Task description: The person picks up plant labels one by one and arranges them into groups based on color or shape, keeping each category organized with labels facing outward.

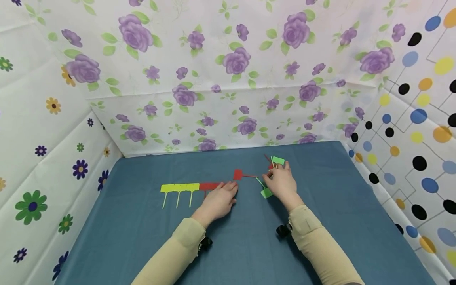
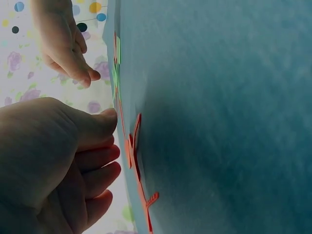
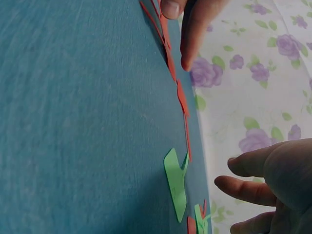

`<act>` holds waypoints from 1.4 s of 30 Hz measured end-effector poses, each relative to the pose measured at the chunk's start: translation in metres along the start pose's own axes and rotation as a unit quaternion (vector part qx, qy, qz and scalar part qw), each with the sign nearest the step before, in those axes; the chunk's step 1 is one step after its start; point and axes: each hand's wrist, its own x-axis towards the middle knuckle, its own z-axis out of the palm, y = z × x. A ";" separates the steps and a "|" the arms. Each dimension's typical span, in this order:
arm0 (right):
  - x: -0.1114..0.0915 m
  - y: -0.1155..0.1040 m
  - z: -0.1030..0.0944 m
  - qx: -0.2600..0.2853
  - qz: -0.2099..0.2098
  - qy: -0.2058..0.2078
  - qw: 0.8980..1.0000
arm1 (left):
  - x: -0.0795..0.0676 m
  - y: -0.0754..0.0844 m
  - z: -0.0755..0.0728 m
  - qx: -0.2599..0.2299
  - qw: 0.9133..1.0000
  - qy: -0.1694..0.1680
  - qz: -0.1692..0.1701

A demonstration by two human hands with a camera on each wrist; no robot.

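Tags point(image 1: 179, 188) (yellow, then red) form a row beside the loosely extended left hand point(image 1: 219, 200); the unclasped right hand point(image 1: 284, 184) hovers near green tags point(image 1: 266, 193).

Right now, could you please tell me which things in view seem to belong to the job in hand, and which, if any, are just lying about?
Likely part of the job:
yellow tags, in a row
red tags continuing that row
loose red tags
green tags near the right hand

Likely just surroundings:
blue tabletop
flowered sheets
dotted sheet
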 end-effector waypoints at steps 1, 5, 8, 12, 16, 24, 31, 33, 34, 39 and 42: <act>0.000 0.001 0.000 -0.001 -0.001 0.000 1.000 | 0.000 0.001 0.000 -0.002 1.000 -0.004 0.000; -0.001 0.003 -0.001 0.000 -0.005 0.001 1.000 | -0.001 0.003 0.001 -0.004 1.000 -0.011 -0.003; -0.001 0.003 -0.001 0.003 -0.008 0.002 1.000 | -0.001 0.003 0.001 -0.002 1.000 -0.009 -0.004; -0.001 0.001 -0.001 0.004 -0.009 0.004 1.000 | -0.001 0.003 0.000 -0.004 1.000 -0.010 -0.004; -0.001 -0.001 -0.002 0.003 -0.007 0.003 1.000 | -0.001 0.002 0.003 -0.005 1.000 -0.019 -0.006; -0.003 -0.004 -0.002 0.008 -0.004 0.002 1.000 | 0.001 0.001 0.006 -0.007 1.000 -0.022 -0.017; -0.003 -0.004 -0.002 0.010 -0.010 0.002 1.000 | 0.002 0.000 0.009 -0.029 0.999 -0.028 -0.032; -0.002 -0.003 -0.001 0.009 -0.011 0.004 1.000 | 0.002 0.001 0.010 -0.033 0.998 -0.034 -0.036; -0.002 -0.003 -0.001 0.010 -0.011 0.004 1.000 | 0.002 0.001 0.010 -0.034 0.998 -0.036 -0.038; -0.003 -0.002 0.000 0.014 -0.008 -0.001 1.000 | 0.002 0.003 0.011 -0.029 0.998 -0.046 -0.043; -0.003 -0.002 0.000 0.014 -0.009 -0.002 1.000 | 0.002 0.005 0.010 -0.019 0.998 -0.047 -0.046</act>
